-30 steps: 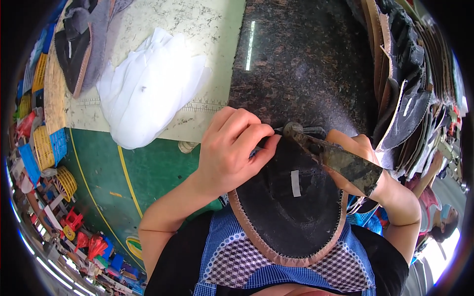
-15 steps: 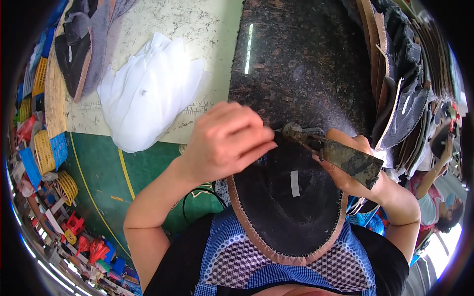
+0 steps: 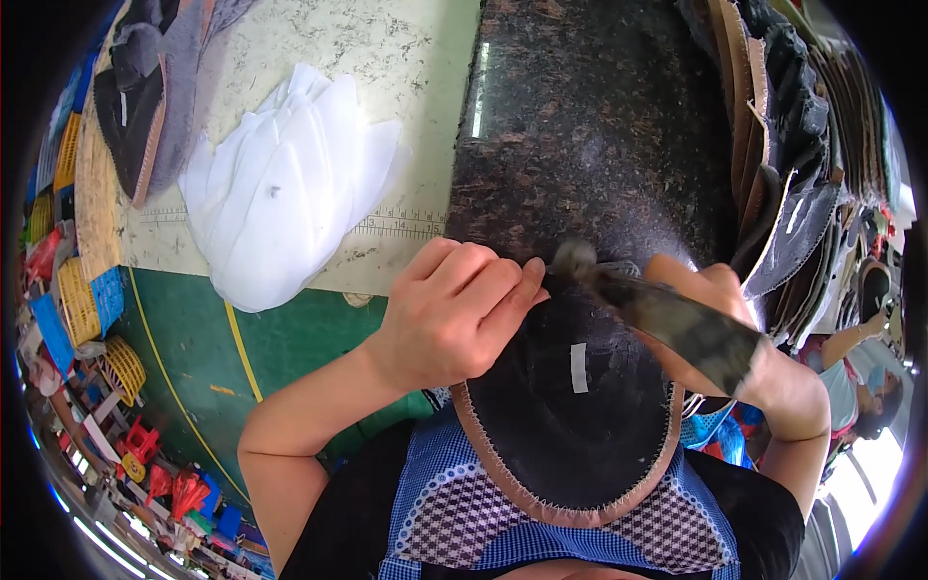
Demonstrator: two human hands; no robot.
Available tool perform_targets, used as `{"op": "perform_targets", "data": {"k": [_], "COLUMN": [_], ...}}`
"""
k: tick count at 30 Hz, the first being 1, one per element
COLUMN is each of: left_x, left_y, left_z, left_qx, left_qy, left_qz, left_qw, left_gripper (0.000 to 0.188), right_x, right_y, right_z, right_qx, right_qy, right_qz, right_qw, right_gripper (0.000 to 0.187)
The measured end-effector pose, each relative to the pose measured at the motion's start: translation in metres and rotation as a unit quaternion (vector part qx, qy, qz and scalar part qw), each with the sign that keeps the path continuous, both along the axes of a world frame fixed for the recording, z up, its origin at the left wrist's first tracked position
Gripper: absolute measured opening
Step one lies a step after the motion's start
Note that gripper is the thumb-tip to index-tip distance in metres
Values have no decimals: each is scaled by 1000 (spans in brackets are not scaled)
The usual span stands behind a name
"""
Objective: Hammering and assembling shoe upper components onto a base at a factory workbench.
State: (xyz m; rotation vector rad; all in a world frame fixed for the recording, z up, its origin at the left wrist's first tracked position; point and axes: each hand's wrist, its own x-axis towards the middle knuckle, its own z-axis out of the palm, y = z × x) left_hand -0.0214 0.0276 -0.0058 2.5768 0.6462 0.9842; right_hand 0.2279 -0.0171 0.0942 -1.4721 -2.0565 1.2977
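Note:
A black shoe upper (image 3: pixel 541 425) with a tan zigzag-stitched edge and a small white label hangs from the stone slab (image 3: pixel 590 126) down over my apron. My left hand (image 3: pixel 449 314) is closed, its fingertips pinched together at the upper's far left edge; what lies between them is mostly hidden. In my right hand (image 3: pixel 710 295) is a hammer (image 3: pixel 667 314) with a small round face and a broad, flat, worn metal end. The round face is just above the upper's far edge, near my left fingertips, and looks blurred. My right fingers are partly behind the hammer.
White curved pieces (image 3: pixel 275 193) lie in a fanned pile on the pale ruled board at the left. More stitched black uppers (image 3: pixel 783 232) are stacked at the right, and others (image 3: pixel 135 121) lie far left. A person (image 3: pixel 865 372) works at the far right.
My left hand has moved slightly down, its fingers curling in at the upper's edge. The hammer's broad end has swung a little down and right. The view has shifted slightly.

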Motion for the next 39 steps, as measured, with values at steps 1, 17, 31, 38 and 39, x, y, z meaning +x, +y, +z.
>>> {"op": "perform_targets", "data": {"k": [1,17,31,38,39], "left_x": [0,0,7,11,11], "left_y": [-1,-15,-37,-36,-35], "left_z": [2,-3,-2,5,6], "left_qx": [-6,-51,-90,-97,-74], "left_qy": [10,-50,-20,-34,-15], "left_qz": [9,41,155,139,125], "left_qw": [1000,997,984,985,989], "left_gripper": [33,30,33,25,22], "right_x": [0,-2,0,-8,-1], "right_y": [0,0,-22,-20,-12], "right_z": [3,1,-24,-13,-13], "right_qx": [-5,23,27,-26,94], "right_qy": [-13,-27,-85,-30,-47], "right_qz": [-12,6,2,-111,-21], "right_qw": [1000,999,996,993,994], "right_gripper": [19,22,16,13,17]}}
